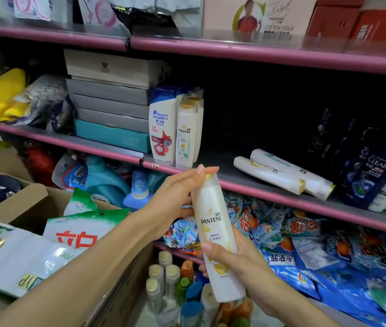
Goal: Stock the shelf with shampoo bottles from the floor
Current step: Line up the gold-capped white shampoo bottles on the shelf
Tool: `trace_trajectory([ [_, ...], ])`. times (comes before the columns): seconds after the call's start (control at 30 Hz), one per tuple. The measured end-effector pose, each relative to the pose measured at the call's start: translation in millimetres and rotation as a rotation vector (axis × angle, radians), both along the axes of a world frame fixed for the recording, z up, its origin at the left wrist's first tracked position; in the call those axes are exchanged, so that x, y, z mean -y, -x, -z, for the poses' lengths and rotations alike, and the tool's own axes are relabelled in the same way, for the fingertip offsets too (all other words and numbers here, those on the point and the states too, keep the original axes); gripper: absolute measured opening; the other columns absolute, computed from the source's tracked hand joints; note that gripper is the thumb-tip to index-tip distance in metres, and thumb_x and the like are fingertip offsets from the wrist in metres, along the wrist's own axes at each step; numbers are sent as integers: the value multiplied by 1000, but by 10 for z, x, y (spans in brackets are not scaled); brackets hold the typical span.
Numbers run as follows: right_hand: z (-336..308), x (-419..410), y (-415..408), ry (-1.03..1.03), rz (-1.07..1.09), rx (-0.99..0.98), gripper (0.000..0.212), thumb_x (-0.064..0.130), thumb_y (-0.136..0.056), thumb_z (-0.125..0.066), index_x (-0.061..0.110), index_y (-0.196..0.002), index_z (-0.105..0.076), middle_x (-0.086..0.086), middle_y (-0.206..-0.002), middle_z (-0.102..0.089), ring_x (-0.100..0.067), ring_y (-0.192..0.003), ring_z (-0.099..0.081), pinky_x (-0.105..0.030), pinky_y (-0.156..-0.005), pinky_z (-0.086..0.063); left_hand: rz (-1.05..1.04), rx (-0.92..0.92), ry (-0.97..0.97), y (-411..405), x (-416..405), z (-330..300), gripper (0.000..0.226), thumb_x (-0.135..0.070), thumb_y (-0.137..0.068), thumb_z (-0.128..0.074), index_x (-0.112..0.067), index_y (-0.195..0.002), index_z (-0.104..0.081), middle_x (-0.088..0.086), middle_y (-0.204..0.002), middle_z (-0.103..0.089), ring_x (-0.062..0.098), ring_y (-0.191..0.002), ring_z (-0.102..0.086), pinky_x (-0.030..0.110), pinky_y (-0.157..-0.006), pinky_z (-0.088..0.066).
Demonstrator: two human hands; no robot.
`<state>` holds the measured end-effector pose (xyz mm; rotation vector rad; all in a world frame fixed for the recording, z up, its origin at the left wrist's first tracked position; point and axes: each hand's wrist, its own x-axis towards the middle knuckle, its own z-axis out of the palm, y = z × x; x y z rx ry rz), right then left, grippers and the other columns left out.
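Both hands hold one white plastic Pantene shampoo bottle (215,234) below the pink-edged metal shelf (270,192).
Head view: left hand (175,197) grips its gold-capped top, right hand (241,263) wraps its lower body; more bottles on the floor (175,286) stand beneath.

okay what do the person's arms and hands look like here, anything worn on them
Both forearms are bare as far as the frame shows: no sleeves, watch or bracelet. The left hand and right hand wear no gloves or visible rings. Fingernails look short and unpainted.
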<state>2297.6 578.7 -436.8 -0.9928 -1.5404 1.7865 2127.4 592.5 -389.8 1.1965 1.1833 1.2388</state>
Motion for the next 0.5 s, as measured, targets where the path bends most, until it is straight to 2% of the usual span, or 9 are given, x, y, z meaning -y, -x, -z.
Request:
trace_trajectory([
  [0.1,0,-26,-8,18,12,-23,47,33,-69,-77,22,-112,-59,-5,-87,-73,-22,-78,-71,-31,-66,-57,-10,38,-61,-31,20,49,32,-52,-87,-48,-45,-114,-64,-5,-112,-69,19,-103,-67,36,-82,-57],
  [0.17,2,-32,-11,26,12,-37,48,33,-69,-76,21,-112,-59,-7,-85,-73,-24,-77,-70,-33,-66,-57,-9,44,-122,-71,38,97,31,-42,-85,-59,-43,-116,-62,0,-111,-69,19,-102,-67,37,-81,-57],
  [0.3,20,-27,-25,14,14,-39,48,35,-69,-76,23,-113,-60,-6,-86,-73,-23,-79,-71,-31,-66,-55,-72,53,-191,-135,41,148,33,-14,-86,-66,-36,-110,-66,11,-105,-68,34,-102,-64,49,-83,-56],
  [0.5,75,-20,-27,13,26,-32,51,36,-68,-76,21,-113,-59,-5,-87,-73,-21,-80,-71,-28,-67,-55,-95,71,-182,-176,26,137,32,-4,-86,-65,-28,-107,-69,8,-97,-71,29,-93,-66,47,-79,-57],
])
